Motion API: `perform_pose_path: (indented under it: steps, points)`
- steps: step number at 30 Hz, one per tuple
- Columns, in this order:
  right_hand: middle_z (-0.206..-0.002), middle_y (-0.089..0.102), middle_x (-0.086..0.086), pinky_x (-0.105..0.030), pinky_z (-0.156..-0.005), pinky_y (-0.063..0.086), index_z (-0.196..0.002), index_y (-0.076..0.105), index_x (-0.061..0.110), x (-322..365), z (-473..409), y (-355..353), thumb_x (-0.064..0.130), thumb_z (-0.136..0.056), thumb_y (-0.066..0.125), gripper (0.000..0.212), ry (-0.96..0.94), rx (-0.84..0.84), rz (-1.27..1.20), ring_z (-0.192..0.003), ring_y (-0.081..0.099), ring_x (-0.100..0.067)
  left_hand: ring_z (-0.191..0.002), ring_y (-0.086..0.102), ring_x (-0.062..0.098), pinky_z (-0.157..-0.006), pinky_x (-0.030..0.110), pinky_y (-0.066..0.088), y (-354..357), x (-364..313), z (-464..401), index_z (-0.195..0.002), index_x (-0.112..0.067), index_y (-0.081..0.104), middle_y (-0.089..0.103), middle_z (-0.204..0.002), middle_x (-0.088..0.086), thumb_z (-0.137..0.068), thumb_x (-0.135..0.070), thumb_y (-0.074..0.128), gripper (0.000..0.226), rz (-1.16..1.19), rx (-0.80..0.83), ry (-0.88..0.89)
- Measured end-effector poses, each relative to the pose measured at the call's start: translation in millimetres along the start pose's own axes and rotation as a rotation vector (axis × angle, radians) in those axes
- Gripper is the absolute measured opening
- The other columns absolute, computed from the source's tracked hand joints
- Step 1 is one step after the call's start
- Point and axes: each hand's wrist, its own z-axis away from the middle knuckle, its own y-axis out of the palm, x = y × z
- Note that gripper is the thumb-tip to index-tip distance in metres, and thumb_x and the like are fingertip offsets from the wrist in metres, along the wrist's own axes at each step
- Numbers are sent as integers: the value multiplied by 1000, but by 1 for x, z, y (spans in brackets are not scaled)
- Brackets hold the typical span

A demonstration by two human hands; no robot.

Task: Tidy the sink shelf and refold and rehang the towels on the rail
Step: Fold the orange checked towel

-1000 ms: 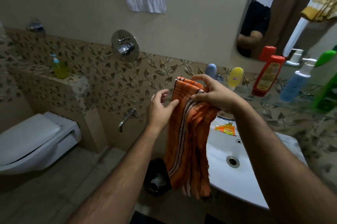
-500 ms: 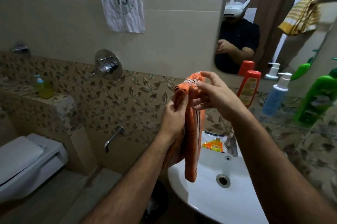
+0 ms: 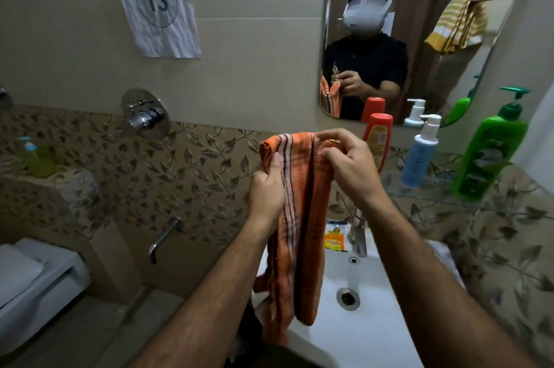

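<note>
Refolding the orange striped towel (image 3: 299, 217) over the sink (image 3: 359, 322).
Both hands, left (image 3: 266, 187) and right (image 3: 350, 166), pinch its top fold; we should align edges before hanging.

Bare forearms; black short-sleeved shirt (image 3: 368, 64) (mirror view).

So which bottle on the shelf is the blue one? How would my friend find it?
Find the mirror, then look just below it to the glass shelf above the white sink. Three bottles stand there; the blue bottle is in the middle, between the orange bottle and the green bottle. It alone has a white pump.
</note>
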Motion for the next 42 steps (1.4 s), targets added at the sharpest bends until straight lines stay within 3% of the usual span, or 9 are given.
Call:
perform_pose_path:
  steps: [6, 12, 17, 23, 27, 31, 34, 38, 42]
  points:
    - [-83, 63, -7, -35, -60, 48, -111, 60, 21, 3, -4, -21, 5, -92, 49, 27, 156, 31, -204, -69, 58, -20, -59, 52, 19, -56, 26, 37, 1, 11, -8, -61, -8, 53, 54, -62, 9, -101, -43, 42, 54, -103, 53, 54]
    - [-95, 65, -1, -39, -81, 55, -122, 56, 22, 13, 2, 17, 8, -90, 55, 35, 137, 54, -37, -84, 62, -11, -69, 67, 10, -64, 16, 49, 14, 8, -7, -84, -12, 69, 69, -71, -4, -100, -44, 45, 43, 10, 256, 54]
    - [-97, 60, 5, -25, -72, 55, -132, 50, 23, 24, 7, 35, 23, -96, 56, 36, 176, -75, -13, -85, 62, -7, -107, 68, 22, -98, 49, 51, 3, 14, -28, -119, -25, 67, 73, -110, 4, -78, -78, 50, 69, 186, 588, -24]
    - [-88, 62, -14, -31, -64, 53, -130, 47, 25, 48, 8, 35, 23, -104, 37, 28, 179, -93, -313, -74, 64, -21, -99, 71, 19, -86, 36, 56, -17, 2, -46, -108, -18, 65, 76, -98, 0, -95, -25, 61, 16, 320, 775, 86]
    - [-88, 69, -13, -47, -75, 61, -111, 58, 26, 45, 26, 19, 13, -88, 63, 27, 53, -578, -31, -76, 71, -22, -107, 68, 30, -96, 47, 52, -8, -14, -54, -115, -12, 65, 71, -113, 15, -90, -39, 63, 37, 452, 862, 26]
    - [-107, 63, 2, -35, -86, 55, -131, 47, 28, 38, 55, -13, 37, -70, 86, 73, 200, -719, 314, -99, 62, -13, -109, 65, 37, -95, 50, 52, 6, -32, -45, -124, 3, 58, 66, -119, 24, -89, -34, 56, 51, 600, 988, -49]
    - [-119, 68, -5, -28, -83, 55, -137, 48, 18, 45, 72, -38, 45, -50, 93, 102, 279, -464, -33, -106, 68, -19, -114, 61, 41, -96, 53, 51, 21, -45, -38, -130, 4, 53, 63, -124, 26, -96, -34, 47, 52, 661, 1133, -91]
    - [-104, 75, -12, -39, -81, 60, -103, 73, 13, 65, 79, -62, 30, -64, 84, 44, 205, -416, -112, -98, 71, -31, -115, 62, 37, -95, 51, 52, 44, -64, -28, -133, -2, 52, 63, -125, 23, -102, -35, 38, 47, 693, 1231, -31]
    - [-94, 76, -14, -46, -81, 60, -97, 73, 8, 85, 73, -85, 27, -73, 75, 30, 137, -548, -1, -89, 73, -33, -113, 65, 33, -95, 50, 52, 70, -77, -19, -130, -7, 54, 66, -122, 18, -95, -43, 45, 50, 679, 1262, 61]
